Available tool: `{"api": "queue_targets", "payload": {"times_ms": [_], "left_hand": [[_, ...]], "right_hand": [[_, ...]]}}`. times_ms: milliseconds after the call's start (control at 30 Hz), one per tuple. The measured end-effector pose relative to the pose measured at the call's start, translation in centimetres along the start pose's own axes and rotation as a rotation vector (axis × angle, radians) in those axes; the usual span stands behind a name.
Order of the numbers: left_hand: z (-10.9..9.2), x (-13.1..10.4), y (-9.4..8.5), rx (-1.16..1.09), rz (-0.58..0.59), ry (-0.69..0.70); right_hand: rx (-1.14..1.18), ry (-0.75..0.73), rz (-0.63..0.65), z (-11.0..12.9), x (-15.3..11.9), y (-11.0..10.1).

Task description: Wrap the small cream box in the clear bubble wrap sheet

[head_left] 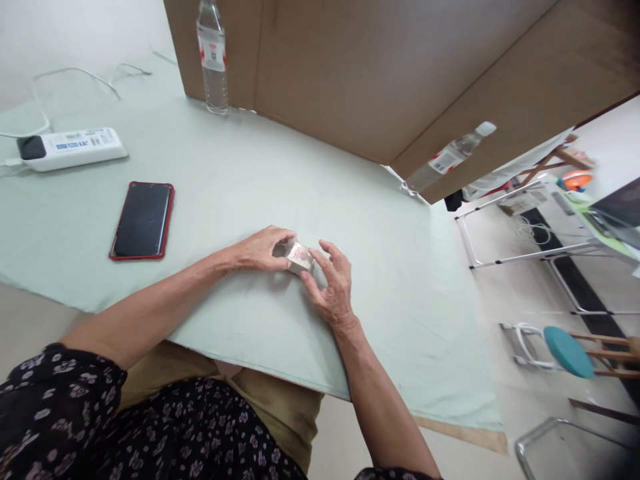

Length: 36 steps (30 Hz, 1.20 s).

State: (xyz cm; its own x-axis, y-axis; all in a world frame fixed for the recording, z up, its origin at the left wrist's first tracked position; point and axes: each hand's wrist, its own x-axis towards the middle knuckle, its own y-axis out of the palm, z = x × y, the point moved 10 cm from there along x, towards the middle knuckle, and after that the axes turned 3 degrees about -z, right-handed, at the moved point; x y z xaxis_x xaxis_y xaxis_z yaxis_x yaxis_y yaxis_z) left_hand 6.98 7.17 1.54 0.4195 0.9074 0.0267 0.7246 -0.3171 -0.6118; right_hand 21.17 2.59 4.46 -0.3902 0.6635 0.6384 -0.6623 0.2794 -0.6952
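Near the front middle of the pale green cloth, a small whitish box [300, 256] with faint reddish print lies between my two hands. My left hand [264, 249] grips its left end, thumb on the near side and fingers on the far side. At the box's right end is my right hand [331, 280], its fingers spread and curved, with thumb and index fingertip at or very near the box. Whether those fingertips touch it is hard to tell.
A phone [143, 220] in a red case and a white power strip [75, 148] lie to the left. Two clear bottles [214, 67] [445, 160] stand against a large cardboard panel [340, 73] at the back. A teal stool [569, 351] is off to the right.
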Motion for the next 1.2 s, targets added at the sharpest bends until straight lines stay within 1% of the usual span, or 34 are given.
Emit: {"api": "queue_targets", "payload": {"times_ms": [100,267,467,600,767,933,1033,1200], "left_hand": [[-0.1,0.0,0.0,0.005,0.005,0.000],[-0.2,-0.2,-0.2,-0.020,0.004,-0.029],[0.0,-0.3,-0.2,-0.029,-0.004,-0.066],[0.1,-0.2,-0.1,-0.036,-0.015,-0.044],[0.1,-0.2,0.0,-0.028,-0.008,-0.027],[-0.7,-0.3,-0.1,-0.039,-0.071,0.021],[-1.1,-0.4,-0.1,-0.049,-0.109,0.047],[-1.5,-0.6,0.4,-0.087,-0.113,0.070]], "right_hand": [[-0.006,-0.004,0.022,0.1,0.0,0.2],[-0.026,-0.036,0.024,0.3,0.0,0.4],[-0.067,-0.025,0.034,0.2,0.1,0.7],[-0.059,-0.031,0.010,0.4,0.2,0.3],[-0.012,-0.012,-0.075,0.2,0.3,-0.9],[-0.023,-0.009,-0.072,0.0,0.4,-1.0],[-0.058,-0.037,-0.081,0.1,0.5,-1.2],[-0.104,-0.092,-0.141,0.8,0.6,-1.8]]}}
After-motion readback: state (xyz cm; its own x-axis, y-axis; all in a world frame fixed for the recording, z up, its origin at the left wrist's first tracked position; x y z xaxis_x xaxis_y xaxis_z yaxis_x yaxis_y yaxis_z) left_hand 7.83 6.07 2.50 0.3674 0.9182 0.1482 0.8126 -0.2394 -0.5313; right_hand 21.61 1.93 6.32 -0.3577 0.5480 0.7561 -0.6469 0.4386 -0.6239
